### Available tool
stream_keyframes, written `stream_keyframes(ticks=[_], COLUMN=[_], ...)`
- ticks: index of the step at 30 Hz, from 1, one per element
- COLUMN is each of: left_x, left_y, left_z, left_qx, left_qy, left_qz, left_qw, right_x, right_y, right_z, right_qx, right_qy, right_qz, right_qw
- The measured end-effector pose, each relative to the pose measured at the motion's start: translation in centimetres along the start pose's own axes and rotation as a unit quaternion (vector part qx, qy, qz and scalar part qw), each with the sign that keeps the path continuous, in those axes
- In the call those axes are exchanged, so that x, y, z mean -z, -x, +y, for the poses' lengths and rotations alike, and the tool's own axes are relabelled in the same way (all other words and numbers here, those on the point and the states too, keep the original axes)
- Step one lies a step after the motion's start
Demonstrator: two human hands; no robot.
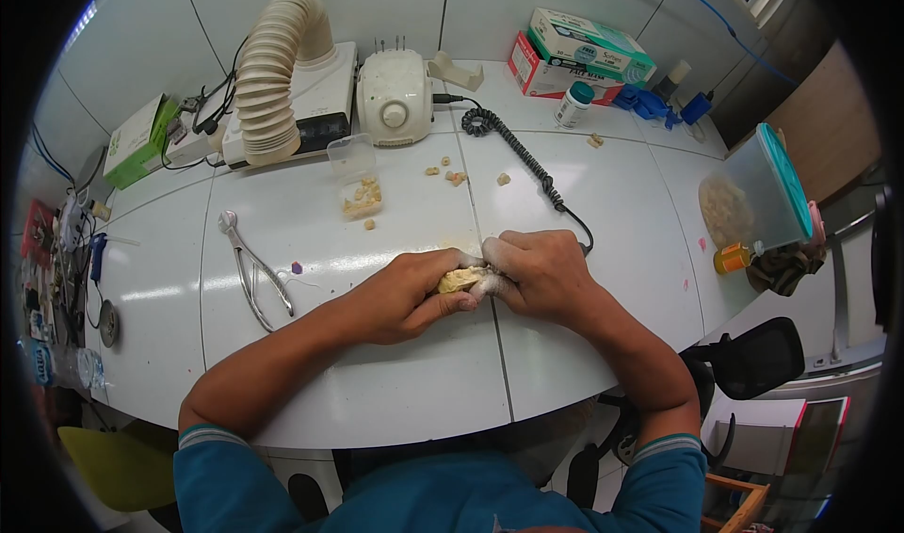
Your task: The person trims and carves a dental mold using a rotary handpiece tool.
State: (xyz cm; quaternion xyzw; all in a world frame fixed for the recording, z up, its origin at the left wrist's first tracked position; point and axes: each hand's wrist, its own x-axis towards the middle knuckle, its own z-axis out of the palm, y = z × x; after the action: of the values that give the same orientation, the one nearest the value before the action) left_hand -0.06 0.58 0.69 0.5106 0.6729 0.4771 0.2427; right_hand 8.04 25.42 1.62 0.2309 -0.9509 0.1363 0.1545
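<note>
My left hand (414, 293) is closed round a yellowish, rough piece like a plaster dental cast (461, 280), its thumb along the near side. My right hand (537, 271) is curled at the cast's right end, thumb and forefinger dusted white. A black coiled cord (527, 156) leads from the cream micromotor unit (394, 100) to the outer edge of that hand. The hand appears closed on the handpiece there, though its body and tip are hidden. Both hands are just above the white table (395, 392).
Metal pliers (247, 269) lie at left. A clear tub (363, 194) holds small yellowish, tooth-like pieces; several more (455, 178) lie nearby. Behind stand a ribbed suction hose (268, 81), stacked boxes (584, 53) and a bottle (575, 104). At right are a clear container (767, 194) and small orange bottle (733, 258).
</note>
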Motion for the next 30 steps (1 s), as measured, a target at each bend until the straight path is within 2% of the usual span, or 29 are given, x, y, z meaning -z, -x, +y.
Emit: stream_keyframes(ticks=[30], left_x=[0.00], left_y=[-0.03], left_z=[-0.14], left_qx=[-0.013], left_qy=[-0.004], left_qz=[0.004], left_qw=[1.000], right_x=[0.07], right_y=[-0.07], right_z=[-0.16], right_qx=[0.001], right_qy=[-0.014], right_qz=[0.009], right_qw=[1.000])
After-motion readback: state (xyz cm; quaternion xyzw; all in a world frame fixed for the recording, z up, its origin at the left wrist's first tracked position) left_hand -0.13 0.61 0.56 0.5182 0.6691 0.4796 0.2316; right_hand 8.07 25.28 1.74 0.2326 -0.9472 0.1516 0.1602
